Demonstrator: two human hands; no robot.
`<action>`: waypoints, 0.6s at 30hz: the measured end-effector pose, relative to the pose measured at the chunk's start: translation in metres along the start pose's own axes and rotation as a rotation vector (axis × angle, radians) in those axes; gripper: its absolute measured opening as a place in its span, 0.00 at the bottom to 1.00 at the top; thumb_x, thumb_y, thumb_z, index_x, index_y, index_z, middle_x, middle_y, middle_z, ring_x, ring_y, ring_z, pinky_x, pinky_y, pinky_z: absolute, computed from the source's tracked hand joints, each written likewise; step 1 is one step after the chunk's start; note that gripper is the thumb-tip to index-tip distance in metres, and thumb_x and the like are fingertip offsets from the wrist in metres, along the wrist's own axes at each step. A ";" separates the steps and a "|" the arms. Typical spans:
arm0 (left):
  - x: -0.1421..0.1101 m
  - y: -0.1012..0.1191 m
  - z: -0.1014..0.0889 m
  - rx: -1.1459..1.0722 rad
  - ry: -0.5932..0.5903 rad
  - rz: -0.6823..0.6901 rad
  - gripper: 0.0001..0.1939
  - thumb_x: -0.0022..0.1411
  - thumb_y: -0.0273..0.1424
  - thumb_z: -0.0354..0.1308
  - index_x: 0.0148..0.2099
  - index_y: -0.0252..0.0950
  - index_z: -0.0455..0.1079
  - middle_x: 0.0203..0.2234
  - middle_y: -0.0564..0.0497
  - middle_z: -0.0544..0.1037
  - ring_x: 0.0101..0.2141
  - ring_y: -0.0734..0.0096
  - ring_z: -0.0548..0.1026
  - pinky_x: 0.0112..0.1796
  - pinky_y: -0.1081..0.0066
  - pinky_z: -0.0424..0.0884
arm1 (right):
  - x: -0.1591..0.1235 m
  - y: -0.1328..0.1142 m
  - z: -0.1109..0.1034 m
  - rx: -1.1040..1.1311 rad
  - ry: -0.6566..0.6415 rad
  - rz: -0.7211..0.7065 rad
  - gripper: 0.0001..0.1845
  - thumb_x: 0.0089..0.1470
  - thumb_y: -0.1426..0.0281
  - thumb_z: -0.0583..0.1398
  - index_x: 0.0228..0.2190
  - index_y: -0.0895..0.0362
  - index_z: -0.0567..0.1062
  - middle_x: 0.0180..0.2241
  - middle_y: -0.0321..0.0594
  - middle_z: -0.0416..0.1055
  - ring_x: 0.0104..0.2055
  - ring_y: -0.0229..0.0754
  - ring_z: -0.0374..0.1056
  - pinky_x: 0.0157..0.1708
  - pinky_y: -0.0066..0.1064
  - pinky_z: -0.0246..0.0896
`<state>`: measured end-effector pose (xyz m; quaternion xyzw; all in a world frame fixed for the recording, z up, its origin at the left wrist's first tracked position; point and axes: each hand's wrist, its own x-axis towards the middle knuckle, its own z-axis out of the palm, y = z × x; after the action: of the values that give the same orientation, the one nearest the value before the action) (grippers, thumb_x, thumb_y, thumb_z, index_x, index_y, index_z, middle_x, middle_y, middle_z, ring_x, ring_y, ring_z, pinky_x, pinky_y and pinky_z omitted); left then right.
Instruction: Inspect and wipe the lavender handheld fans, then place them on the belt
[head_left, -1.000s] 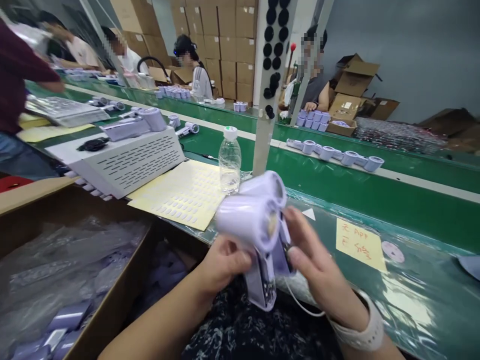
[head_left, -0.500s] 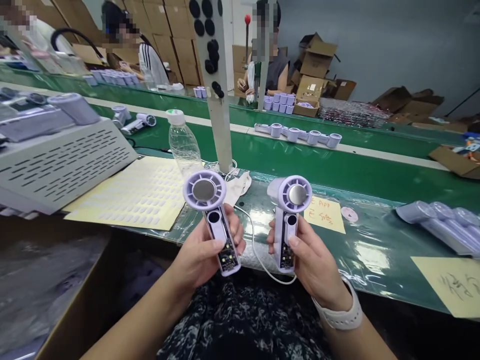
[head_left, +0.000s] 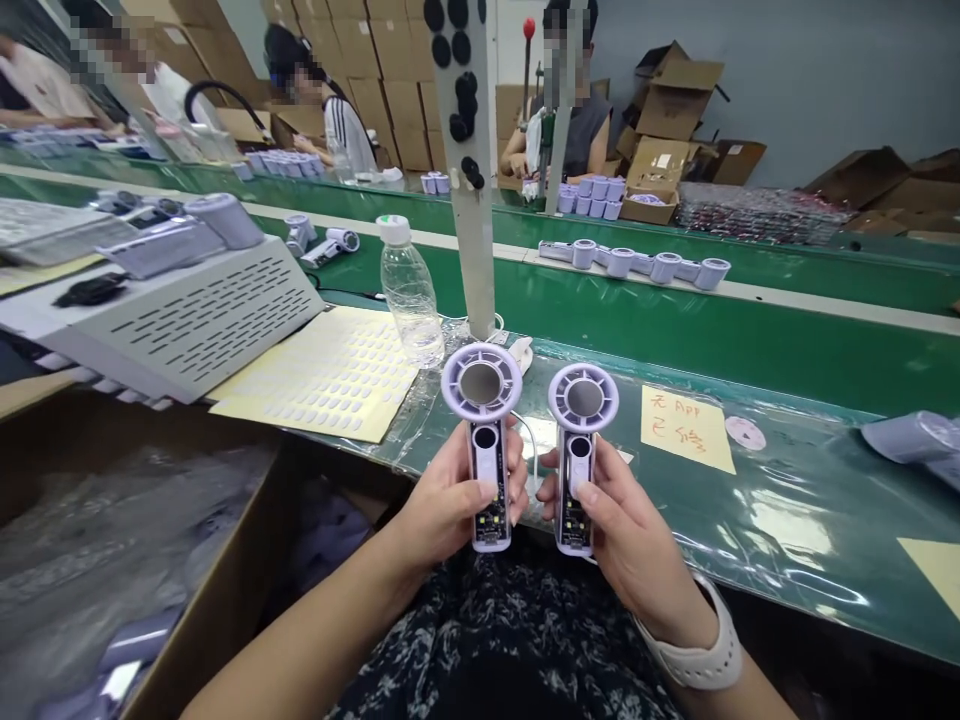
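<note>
My left hand is wrapped round the handle of a lilac handheld fan, its thumb on the front piece below a black round button. A second lilac handheld fan is held by my right hand, thumb likewise on its front. Both fans stand nearly upright side by side, a small gap between them, with round grilles facing me. Each handle is uncovered in front and shows a circuit board with small yellow parts. Beyond them on the bench lies a yellow handwritten note; a white cable passes behind the fans.
A water bottle stands beside a metal post. To the left are a sticker sheet and a slotted grey box. More fans lie on the conveyor. An open carton is at lower left. Co-workers sit across the line.
Both fans are closer together and more upright; the left one has moved right and its tilt has gone. The right fan has turned to face me. The view has swung left.
</note>
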<state>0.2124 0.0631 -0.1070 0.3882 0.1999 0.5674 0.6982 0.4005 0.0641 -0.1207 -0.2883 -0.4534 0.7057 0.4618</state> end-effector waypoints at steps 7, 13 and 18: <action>-0.004 -0.001 -0.008 0.031 -0.012 -0.005 0.26 0.59 0.35 0.68 0.56 0.40 0.64 0.38 0.52 0.68 0.31 0.74 0.72 0.30 0.73 0.70 | -0.001 -0.001 0.003 0.089 0.014 0.092 0.24 0.65 0.63 0.63 0.60 0.49 0.68 0.52 0.43 0.71 0.46 0.46 0.71 0.44 0.34 0.72; -0.007 0.000 -0.008 0.013 -0.050 0.028 0.22 0.60 0.34 0.67 0.54 0.39 0.65 0.36 0.52 0.68 0.31 0.75 0.71 0.30 0.73 0.71 | -0.002 -0.005 0.005 0.091 -0.017 0.062 0.19 0.64 0.61 0.66 0.54 0.52 0.73 0.46 0.43 0.74 0.38 0.42 0.71 0.39 0.31 0.72; -0.003 -0.004 -0.013 0.040 0.015 -0.014 0.21 0.57 0.34 0.69 0.50 0.38 0.66 0.36 0.52 0.69 0.30 0.75 0.72 0.29 0.73 0.72 | -0.002 0.002 -0.001 0.012 0.009 0.033 0.23 0.65 0.61 0.65 0.58 0.50 0.69 0.45 0.43 0.74 0.38 0.42 0.71 0.39 0.32 0.72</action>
<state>0.2044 0.0640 -0.1185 0.3965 0.2192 0.5615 0.6925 0.4011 0.0618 -0.1228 -0.2960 -0.4422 0.7147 0.4539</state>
